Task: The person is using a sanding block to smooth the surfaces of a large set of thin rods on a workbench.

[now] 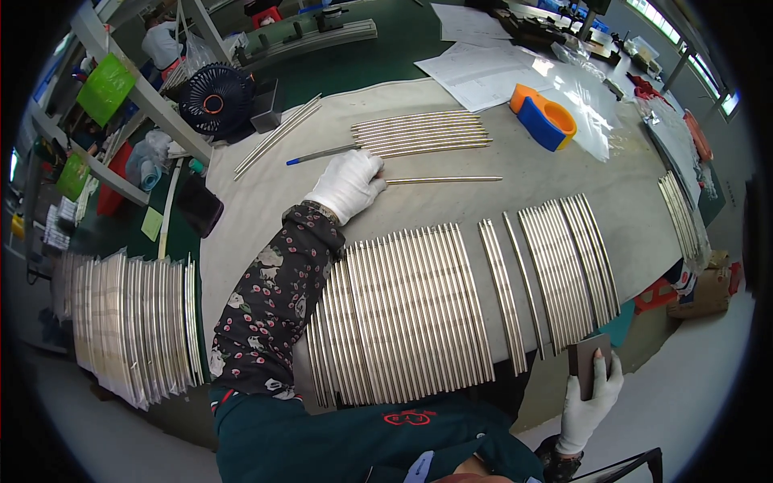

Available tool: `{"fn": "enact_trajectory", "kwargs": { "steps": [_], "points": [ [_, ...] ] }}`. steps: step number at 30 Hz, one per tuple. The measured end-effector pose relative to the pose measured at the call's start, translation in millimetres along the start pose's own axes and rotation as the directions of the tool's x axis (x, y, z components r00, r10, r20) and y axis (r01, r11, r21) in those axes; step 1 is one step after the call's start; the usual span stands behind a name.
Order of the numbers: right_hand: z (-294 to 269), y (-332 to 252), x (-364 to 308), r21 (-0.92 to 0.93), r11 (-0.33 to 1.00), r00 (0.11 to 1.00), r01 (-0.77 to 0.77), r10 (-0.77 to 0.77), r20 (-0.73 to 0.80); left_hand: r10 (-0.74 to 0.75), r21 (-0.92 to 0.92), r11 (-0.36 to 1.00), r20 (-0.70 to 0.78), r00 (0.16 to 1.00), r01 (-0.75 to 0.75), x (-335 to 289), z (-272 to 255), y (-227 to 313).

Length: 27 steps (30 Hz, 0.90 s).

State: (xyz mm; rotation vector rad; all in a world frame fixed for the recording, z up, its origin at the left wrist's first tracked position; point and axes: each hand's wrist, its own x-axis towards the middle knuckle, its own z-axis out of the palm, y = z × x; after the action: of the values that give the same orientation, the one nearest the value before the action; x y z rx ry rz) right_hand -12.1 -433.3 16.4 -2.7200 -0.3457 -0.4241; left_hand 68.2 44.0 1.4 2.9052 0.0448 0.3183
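Observation:
My left hand (348,187), in a white glove with bare fingertips, is closed at the left end of a thin metal rod (444,179) lying crosswise on the cloth. Its fingers partly hide that end. Just beyond it lie a blue-ended pen (322,154) and a row of similar rods (423,133). At the lower right, my right hand (589,406), also gloved, grips a flat grey-brown block (590,366) at the table's near edge. Between my arms several rods (403,314) lie side by side, with more rods (568,270) nearer the right hand.
Two-coloured tape rolls or rings, orange and blue (547,118), stand beside paper sheets (483,72). A dark fan (216,101) is at the far left, near loose rods (278,137) and a phone-like dark object (200,206). Plastic-wrapped rods (133,326) lie left; others (679,217) lie far right.

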Motion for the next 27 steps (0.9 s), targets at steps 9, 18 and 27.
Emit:
{"fn": "enact_trajectory", "kwargs": {
  "steps": [9,18,27],
  "points": [
    [-2,-4,0,0.015,1.0,1.0,-0.02,0.02,0.015,-0.034,0.063,0.997,-0.081,0.996,0.039,5,10,-4],
    [-1,-3,-1,0.03,0.999,0.999,-0.03,0.03,0.016,-0.09,0.138,0.985,-0.105,0.99,0.104,10,11,-5],
    [1,-1,-1,0.035,0.999,0.999,-0.037,0.037,0.01,-0.095,0.123,0.987,-0.085,0.992,0.105,8,8,-1]
  ]
}}
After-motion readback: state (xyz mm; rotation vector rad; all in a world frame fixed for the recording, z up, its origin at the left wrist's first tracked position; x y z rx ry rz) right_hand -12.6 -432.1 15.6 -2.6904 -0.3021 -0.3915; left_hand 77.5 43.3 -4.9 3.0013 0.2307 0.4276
